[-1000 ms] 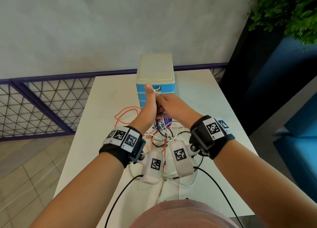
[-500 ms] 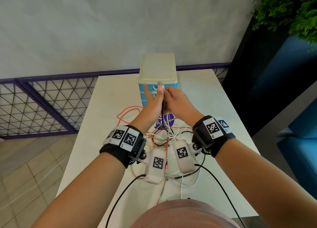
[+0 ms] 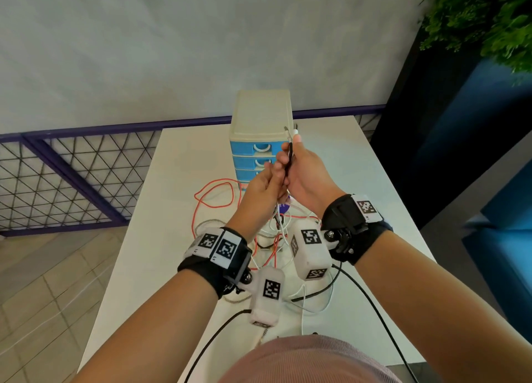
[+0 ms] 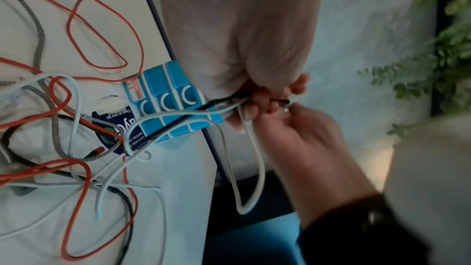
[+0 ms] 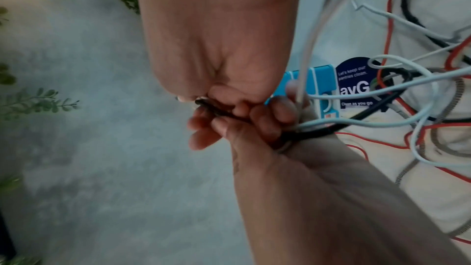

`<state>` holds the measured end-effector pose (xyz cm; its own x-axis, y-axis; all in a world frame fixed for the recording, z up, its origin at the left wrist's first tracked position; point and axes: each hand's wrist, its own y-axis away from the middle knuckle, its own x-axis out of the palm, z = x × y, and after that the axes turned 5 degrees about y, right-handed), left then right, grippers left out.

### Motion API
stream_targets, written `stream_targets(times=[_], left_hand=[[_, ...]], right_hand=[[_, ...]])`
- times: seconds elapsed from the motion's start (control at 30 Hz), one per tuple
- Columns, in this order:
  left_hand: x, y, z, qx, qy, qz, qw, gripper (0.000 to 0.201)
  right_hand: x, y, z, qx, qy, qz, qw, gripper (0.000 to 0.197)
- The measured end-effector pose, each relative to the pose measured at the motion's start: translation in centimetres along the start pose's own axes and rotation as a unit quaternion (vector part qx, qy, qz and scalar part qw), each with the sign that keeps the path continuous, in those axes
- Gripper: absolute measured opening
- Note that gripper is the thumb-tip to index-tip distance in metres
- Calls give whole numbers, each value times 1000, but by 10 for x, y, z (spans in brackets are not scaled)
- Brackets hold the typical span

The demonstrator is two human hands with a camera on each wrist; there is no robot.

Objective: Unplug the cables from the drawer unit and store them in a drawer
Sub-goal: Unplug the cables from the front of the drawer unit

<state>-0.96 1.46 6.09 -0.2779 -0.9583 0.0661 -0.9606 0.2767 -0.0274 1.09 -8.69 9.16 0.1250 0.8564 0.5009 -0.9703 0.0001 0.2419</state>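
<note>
A small drawer unit (image 3: 260, 114) with a cream top and blue drawers stands at the table's far middle, its visible drawers closed. Both hands are raised just in front of its right side. My right hand (image 3: 293, 152) grips a black cable (image 3: 288, 163) and a white one, their plug ends (image 3: 291, 131) sticking up above the fist. My left hand (image 3: 275, 171) pinches the same cables (image 4: 229, 106) just below. These cables (image 5: 356, 96) hang from the hands down to a tangle on the table.
Red (image 3: 214, 194), white, black and braided grey cables (image 4: 40, 33) lie tangled on the white table (image 3: 178, 209) between me and the unit. A dark round sticker (image 5: 354, 86) sits before the drawers. A purple grid fence is left, a plant (image 3: 483, 22) right.
Both hands have risen and shifted right, away from the top drawer front, lifting the cable ends with them. The drawer fronts now show.
</note>
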Motion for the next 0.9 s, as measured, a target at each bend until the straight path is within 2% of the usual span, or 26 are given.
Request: stream_targets(times=[0.13, 0.27, 0.33, 0.37, 0.43, 0.5, 0.53, 0.67, 0.77, 0.9], left_hand=[[8, 2, -5, -12, -1, 22, 1000, 34], [3, 2, -6, -101, 62, 55, 991, 41], [0, 5, -5, -121, 66, 71, 988, 42], [-1, 6, -3, -112, 37, 79, 990, 42], [-3, 7, 2, -59, -102, 89, 989, 39], [-6, 6, 8, 3, -261, 104, 960, 32], [-8, 6, 10, 20, -308, 117, 944, 32], [-11, 8, 15, 46, -393, 163, 904, 33], [-16, 11, 18, 34, -450, 179, 874, 36], [-21, 17, 24, 29, -468, 192, 862, 37]], right_hand=[[-4, -5, 3, -7, -13, -1, 1000, 37], [-10, -7, -3, -3, -70, -13, 997, 37], [-11, -5, -6, -3, -86, -20, 996, 37], [-12, -4, -7, -4, -84, -29, 996, 37], [-14, -4, -8, -6, -71, -51, 996, 37], [-17, -4, -8, -12, -55, -63, 996, 36], [-18, -4, -9, -14, -41, -63, 997, 36], [-24, -2, -11, -16, 30, -51, 998, 35], [-30, -2, -8, -26, 64, -54, 996, 34], [-35, 1, -5, -33, 97, -53, 993, 32]])
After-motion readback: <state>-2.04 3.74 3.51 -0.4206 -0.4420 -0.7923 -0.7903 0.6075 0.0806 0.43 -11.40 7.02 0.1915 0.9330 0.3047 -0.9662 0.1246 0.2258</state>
